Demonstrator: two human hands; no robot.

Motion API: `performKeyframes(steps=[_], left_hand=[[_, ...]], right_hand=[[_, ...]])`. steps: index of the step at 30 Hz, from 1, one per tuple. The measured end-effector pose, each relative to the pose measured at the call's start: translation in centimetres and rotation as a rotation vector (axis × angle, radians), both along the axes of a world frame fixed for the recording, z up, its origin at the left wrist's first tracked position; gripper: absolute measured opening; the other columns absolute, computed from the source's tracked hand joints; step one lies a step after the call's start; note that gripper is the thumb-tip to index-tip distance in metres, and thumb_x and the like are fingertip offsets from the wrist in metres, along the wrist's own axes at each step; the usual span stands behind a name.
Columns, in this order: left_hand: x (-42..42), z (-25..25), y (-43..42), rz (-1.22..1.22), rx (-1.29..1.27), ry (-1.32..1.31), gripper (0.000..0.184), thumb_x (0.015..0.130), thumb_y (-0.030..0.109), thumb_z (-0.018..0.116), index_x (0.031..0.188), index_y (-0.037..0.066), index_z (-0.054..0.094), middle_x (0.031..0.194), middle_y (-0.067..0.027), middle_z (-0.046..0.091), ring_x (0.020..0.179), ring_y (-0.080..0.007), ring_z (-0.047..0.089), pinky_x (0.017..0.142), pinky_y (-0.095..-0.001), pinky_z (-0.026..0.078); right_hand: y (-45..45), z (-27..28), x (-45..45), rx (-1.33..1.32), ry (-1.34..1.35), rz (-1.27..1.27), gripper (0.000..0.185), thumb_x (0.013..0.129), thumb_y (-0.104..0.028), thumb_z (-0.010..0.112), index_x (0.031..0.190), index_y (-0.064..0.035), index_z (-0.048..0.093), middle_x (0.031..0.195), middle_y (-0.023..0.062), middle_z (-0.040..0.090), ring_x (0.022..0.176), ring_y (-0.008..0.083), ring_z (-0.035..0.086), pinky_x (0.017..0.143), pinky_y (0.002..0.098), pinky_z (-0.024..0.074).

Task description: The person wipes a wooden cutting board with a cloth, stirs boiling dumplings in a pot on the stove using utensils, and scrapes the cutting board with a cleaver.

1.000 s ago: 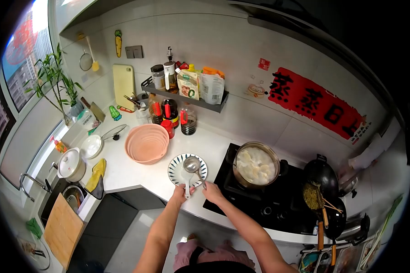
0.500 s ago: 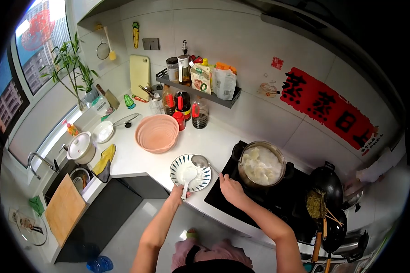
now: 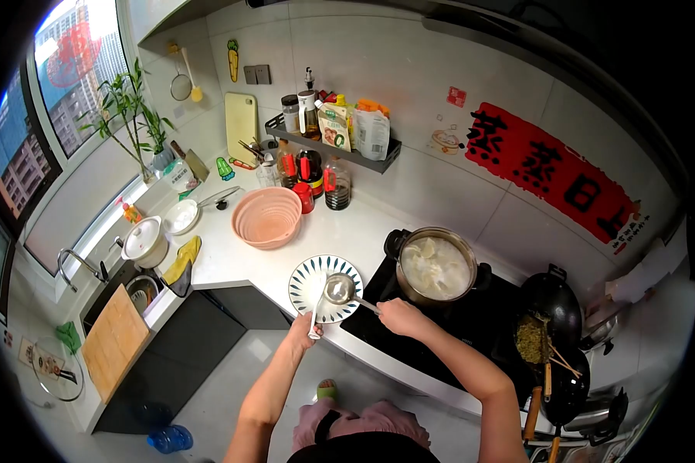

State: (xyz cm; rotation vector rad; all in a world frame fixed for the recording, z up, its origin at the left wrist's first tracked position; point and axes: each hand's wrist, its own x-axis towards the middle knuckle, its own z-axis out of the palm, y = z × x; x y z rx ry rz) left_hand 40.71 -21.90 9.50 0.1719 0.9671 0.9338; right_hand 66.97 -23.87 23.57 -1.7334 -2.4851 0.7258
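A white plate with blue leaf marks [image 3: 304,282] lies at the counter's front edge. Closed on the plate's near rim, my left hand [image 3: 304,327] also has the white spoon [image 3: 316,330] under its fingers. My right hand [image 3: 398,316] grips the handle of a metal ladle [image 3: 340,288], whose bowl is over the plate. Behind and right of that hand, a steel pot [image 3: 435,265] with pale dumplings in cloudy, steaming water stands on the black hob [image 3: 378,332].
A pink basin [image 3: 266,217] stands behind the plate, near bottles [image 3: 337,185]. At right are black pans [image 3: 552,309] with long handles. A lidded white pot [image 3: 144,242], yellow cloth [image 3: 182,261] and wooden board [image 3: 116,342] are by the sink at left.
My right hand has moved left a little from beside the pot, and the ladle's bowl now sits lower over the plate. The view has shifted slightly.
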Motion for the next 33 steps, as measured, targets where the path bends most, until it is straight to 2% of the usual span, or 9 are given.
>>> performKeyframes(steps=[2,3,4,7,10,19,22,30,33], left_hand=[[0.5,1.3,-0.5,-0.021,0.017,-0.013,0.018,0.090,0.011,0.041,0.105,0.020,0.040,0.066,-0.0019,0.049,0.038,-0.0095,0.039,0.033,-0.0237,0.037],[1.0,2.4,-0.9,0.013,0.016,0.042,0.006,0.089,0.010,0.042,0.092,0.015,0.043,0.060,-0.0009,0.046,0.037,-0.0084,0.038,0.034,-0.0224,0.035],[1.4,3.0,-1.2,0.046,0.013,0.097,0.010,0.088,0.009,0.043,0.079,0.009,0.046,0.055,0.0001,0.043,0.036,-0.0072,0.037,0.034,-0.0212,0.033],[1.4,2.3,-1.1,0.042,-0.046,0.056,0.013,0.088,0.009,0.042,0.075,0.009,0.045,0.054,0.0004,0.041,0.036,-0.0074,0.037,0.034,-0.0208,0.032],[1.7,2.2,-1.1,0.032,-0.052,0.042,0.015,0.088,0.009,0.040,0.074,0.009,0.046,0.053,0.0006,0.041,0.035,-0.0077,0.036,0.033,-0.0206,0.031],[3.9,3.7,-1.5,-0.065,-0.016,-0.023,0.021,0.091,0.013,0.033,0.079,0.008,0.049,0.054,0.0003,0.043,0.035,-0.0062,0.036,0.033,-0.0187,0.032],[5.0,3.6,-1.8,-0.032,-0.063,-0.088,0.020,0.091,0.013,0.033,0.080,0.007,0.049,0.054,0.0004,0.043,0.035,-0.0062,0.035,0.033,-0.0185,0.032],[7.8,4.2,-2.8,0.008,-0.091,-0.088,0.020,0.092,0.014,0.034,0.082,0.007,0.050,0.055,-0.0004,0.046,0.036,-0.0062,0.037,0.034,-0.0182,0.033],[8.8,4.8,-3.3,0.013,-0.085,-0.100,0.020,0.092,0.014,0.034,0.084,0.006,0.050,0.056,-0.0010,0.048,0.035,-0.0061,0.037,0.034,-0.0184,0.033]], right_hand=[[0.6,-1.1,1.0,-0.074,-0.014,0.040,0.025,0.083,-0.016,0.051,0.098,0.0016,0.059,0.085,0.0226,0.062,0.084,0.0386,0.060,0.075,0.0463,0.0471],[0.6,-1.0,1.4,-0.073,-0.013,0.039,0.025,0.083,-0.016,0.051,0.098,0.0016,0.059,0.085,0.0226,0.062,0.084,0.0386,0.060,0.075,0.0463,0.0471],[0.6,-0.9,1.8,-0.090,-0.001,0.072,0.024,0.083,-0.016,0.050,0.098,0.0009,0.060,0.085,0.0221,0.062,0.084,0.0383,0.059,0.076,0.0461,0.0468],[0.4,1.1,2.7,-0.143,0.014,0.124,0.026,0.084,-0.019,0.050,0.099,-0.0015,0.062,0.088,0.0200,0.063,0.085,0.0370,0.059,0.077,0.0444,0.0463],[0.0,2.7,3.7,-0.170,0.026,0.145,0.032,0.085,-0.022,0.051,0.109,-0.0042,0.060,0.089,0.0195,0.063,0.085,0.0351,0.060,0.077,0.0411,0.0467],[-1.8,6.2,7.1,-0.153,0.046,0.054,0.034,0.086,-0.021,0.050,0.116,-0.0051,0.056,0.090,0.0174,0.064,0.083,0.0323,0.061,0.075,0.0393,0.0467],[-2.2,7.3,8.1,-0.077,0.083,0.073,0.026,0.085,-0.021,0.051,0.101,-0.0040,0.062,0.092,0.0192,0.063,0.088,0.0352,0.059,0.078,0.0419,0.0462],[-3.4,11.3,9.7,-0.167,-0.011,0.073,0.026,0.086,-0.020,0.051,0.104,-0.0041,0.061,0.093,0.0193,0.063,0.090,0.0357,0.058,0.080,0.0426,0.0449],[-3.7,12.3,10.8,-0.171,0.016,0.072,0.027,0.086,-0.020,0.050,0.106,-0.0042,0.060,0.085,0.0182,0.063,0.083,0.0319,0.060,0.075,0.0409,0.0463]])
